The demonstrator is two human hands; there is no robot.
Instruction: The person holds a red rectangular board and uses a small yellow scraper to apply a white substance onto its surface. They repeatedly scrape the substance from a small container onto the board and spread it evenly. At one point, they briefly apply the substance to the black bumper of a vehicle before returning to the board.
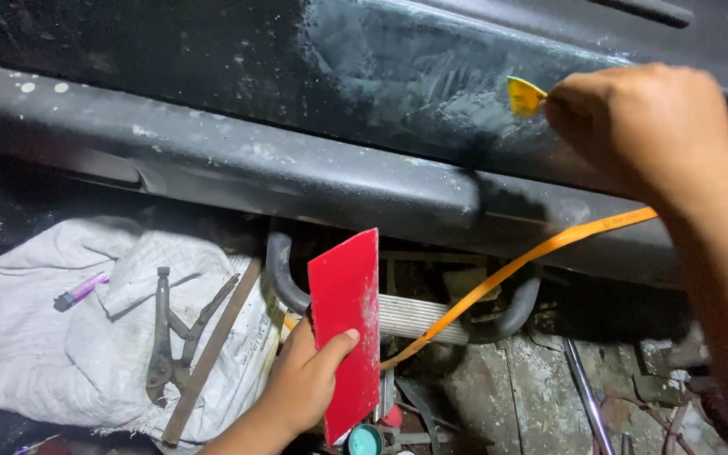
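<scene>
My right hand [646, 126] at the upper right pinches a small yellow scraper [523, 95] and presses its edge against the dusty, grey-smeared dark car body panel [398, 76]. My left hand [305, 379] at the lower centre holds a flat red plastic card [345, 324] upright, thumb across its face. An orange strap [516, 268] runs diagonally from under my right wrist down behind the red card.
A white sack [52, 354] lies at the lower left with locking pliers [166, 337], a long metal bar [212, 354] and a purple marker [82, 291] on it. A dark bent pipe and ribbed metal step [419, 316] sit under the sill. Metal rods and debris cover the dirty floor at the lower right.
</scene>
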